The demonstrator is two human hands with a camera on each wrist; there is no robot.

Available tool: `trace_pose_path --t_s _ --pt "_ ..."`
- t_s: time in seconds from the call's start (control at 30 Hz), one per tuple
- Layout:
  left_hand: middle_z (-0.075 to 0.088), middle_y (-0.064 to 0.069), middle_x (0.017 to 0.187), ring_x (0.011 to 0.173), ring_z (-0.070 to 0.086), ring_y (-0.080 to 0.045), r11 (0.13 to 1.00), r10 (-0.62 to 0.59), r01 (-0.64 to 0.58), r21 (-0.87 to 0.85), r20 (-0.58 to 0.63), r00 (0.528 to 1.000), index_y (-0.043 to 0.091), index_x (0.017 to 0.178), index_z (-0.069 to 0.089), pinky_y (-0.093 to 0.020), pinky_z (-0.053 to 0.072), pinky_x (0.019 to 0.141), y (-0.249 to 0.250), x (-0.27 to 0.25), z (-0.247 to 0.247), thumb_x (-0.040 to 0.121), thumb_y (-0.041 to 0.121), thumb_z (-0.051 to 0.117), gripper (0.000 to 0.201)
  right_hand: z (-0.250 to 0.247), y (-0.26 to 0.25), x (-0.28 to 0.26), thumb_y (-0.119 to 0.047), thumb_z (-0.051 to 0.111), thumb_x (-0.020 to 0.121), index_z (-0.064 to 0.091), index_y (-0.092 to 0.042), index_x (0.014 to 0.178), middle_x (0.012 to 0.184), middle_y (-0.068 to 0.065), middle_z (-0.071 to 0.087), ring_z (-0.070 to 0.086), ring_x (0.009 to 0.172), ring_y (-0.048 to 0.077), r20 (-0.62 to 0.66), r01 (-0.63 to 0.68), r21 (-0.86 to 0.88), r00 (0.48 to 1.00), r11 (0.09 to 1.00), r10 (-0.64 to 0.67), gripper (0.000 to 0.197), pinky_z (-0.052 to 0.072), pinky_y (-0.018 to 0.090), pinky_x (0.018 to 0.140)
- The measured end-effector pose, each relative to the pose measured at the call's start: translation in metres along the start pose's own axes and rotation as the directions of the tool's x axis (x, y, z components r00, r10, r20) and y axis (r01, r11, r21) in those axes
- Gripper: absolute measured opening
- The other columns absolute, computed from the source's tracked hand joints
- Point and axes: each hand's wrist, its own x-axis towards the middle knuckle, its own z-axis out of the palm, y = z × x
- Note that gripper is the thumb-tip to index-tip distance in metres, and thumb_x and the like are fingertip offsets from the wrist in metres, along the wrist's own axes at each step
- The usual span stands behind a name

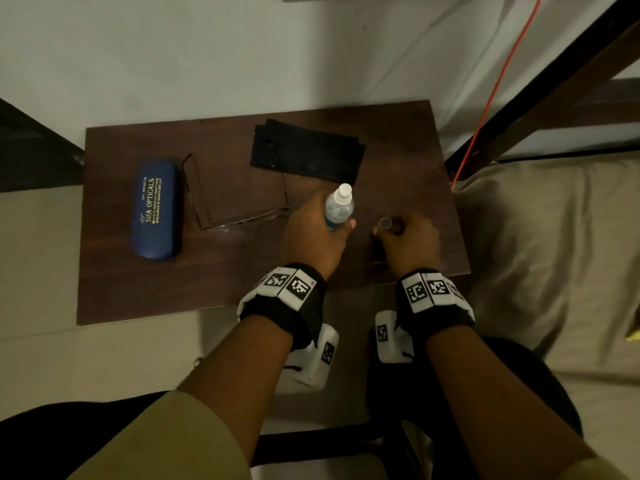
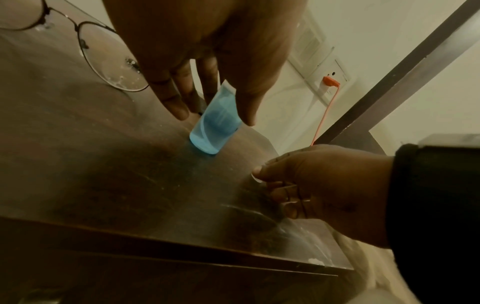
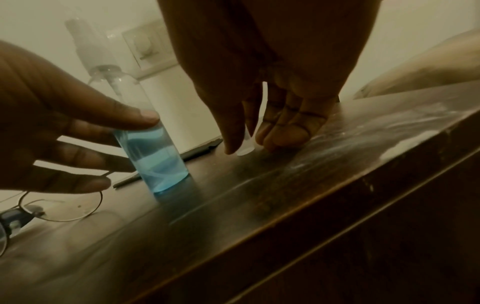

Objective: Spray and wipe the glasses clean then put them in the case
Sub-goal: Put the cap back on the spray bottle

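The left hand grips the spray bottle upright on the table. The right hand pinches its clear cap. The glasses lie unfolded between the closed blue case and the bottle

Wooden table bears case, glasses, bottle, perhaps cloth.

A room in a home: small wooden table under the hands, soft bedding just right of them, wall plug beyond.
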Motion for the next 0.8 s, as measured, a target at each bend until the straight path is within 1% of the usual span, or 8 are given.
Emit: trace_pose_path --t_s 0.17,0.23,0.3,0.43,0.57,0.63,0.7,0.8 --pt "0.064 0.0 0.111 0.094 0.052 -0.005 0.998 0.057 -0.059 0.037 0.043 0.997 0.018 0.113 0.057 -0.019 0.037 0.079 -0.003 -0.007 -0.006 0.083 0.025 0.069 0.033 -0.011 -0.012 -0.007 -0.025 0.067 0.083 0.059 -0.016 0.082 0.083 0.002 0.064 0.062 0.079 0.019 -0.048 0.074 0.082 0.996 0.994 -0.07 0.012 0.05 0.03 0.069" --pt "0.062 -0.001 0.106 0.091 0.056 -0.01 0.994 0.092 -0.095 0.055 0.051 0.994 0.019 0.109 0.057 -0.023 0.043 0.077 -0.005 -0.011 -0.014 0.081 0.025 0.07 0.031 -0.017 -0.02 -0.014 -0.022 0.069 0.082 0.058 -0.018 0.079 0.08 0.0 0.064 0.061 0.073 0.013 -0.057 0.181 0.119 0.983 0.976 -0.175 0.011 0.047 0.026 0.064" --pt "0.058 -0.002 0.101 0.088 0.058 -0.016 0.987 0.134 -0.137 0.086 0.042 0.99 0.018 0.106 0.057 -0.029 0.048 0.074 -0.008 -0.016 -0.023 0.078 0.023 0.07 0.031 -0.024 -0.026 -0.023 -0.02 0.069 0.083 0.064 -0.019 0.087 0.084 -0.004 0.066 0.063 0.076 0.01 -0.042 0.268 0.203 0.963 0.942 -0.265 0.007 0.053 0.03 0.068" --pt "0.051 -0.003 0.105 0.086 0.056 -0.018 0.965 0.178 -0.186 0.183 0.057 0.982 0.019 0.112 0.055 -0.029 0.049 0.071 -0.018 -0.023 -0.042 0.077 0.024 0.071 0.039 -0.035 -0.032 -0.037 -0.014 0.066 0.086 0.063 -0.015 0.12 0.103 0.001 0.062 0.065 0.086 0.019 -0.025 0.433 0.211 0.899 0.876 -0.438 0.034 0.056 0.039 0.078" --pt "0.047 -0.008 0.113 0.091 0.057 -0.022 0.945 0.211 -0.222 0.24 0.071 0.975 0.017 0.124 0.053 -0.037 0.054 0.075 -0.024 -0.027 -0.057 0.076 0.021 0.072 0.052 -0.044 -0.039 -0.047 -0.007 0.063 0.087 0.058 -0.015 0.127 0.101 -0.002 0.057 0.059 0.084 0.011 0.007 0.555 0.188 0.825 0.811 -0.566 0.041 0.051 0.022 0.08" --pt "0.047 -0.009 0.113 0.093 0.056 -0.022 0.929 0.23 -0.244 0.279 0.08 0.97 0.017 0.128 0.052 -0.036 0.054 0.076 -0.024 -0.029 -0.062 0.076 0.02 0.072 0.056 -0.046 -0.042 -0.05 -0.008 0.067 0.084 0.059 -0.014 0.124 0.101 -0.003 0.062 0.06 0.087 0.007 0.021 0.58 0.194 0.804 0.791 -0.595 0.042 0.049 0.016 0.08" --pt "0.046 -0.008 0.114 0.095 0.055 -0.021 0.916 0.242 -0.257 0.309 0.088 0.966 0.017 0.13 0.051 -0.031 0.052 0.075 -0.021 -0.031 -0.068 0.077 0.02 0.072 0.057 -0.049 -0.046 -0.053 -0.01 0.071 0.08 0.059 -0.016 0.113 0.097 -0.01 0.062 0.062 0.087 0.003 0.027 0.564 0.216 0.813 0.797 -0.582 0.036 0.05 0.013 0.077" --pt "0.047 -0.008 0.11 0.09 0.054 -0.019 0.876 0.275 -0.293 0.383 0.104 0.956 0.02 0.128 0.053 -0.03 0.05 0.07 -0.017 -0.033 -0.076 0.077 0.023 0.071 0.055 -0.052 -0.048 -0.053 -0.007 0.073 0.078 0.062 -0.019 0.1 0.094 -0.006 0.065 0.063 0.087 0.005 0.041 0.569 0.205 0.808 0.797 -0.587 0.028 0.053 0.016 0.078"
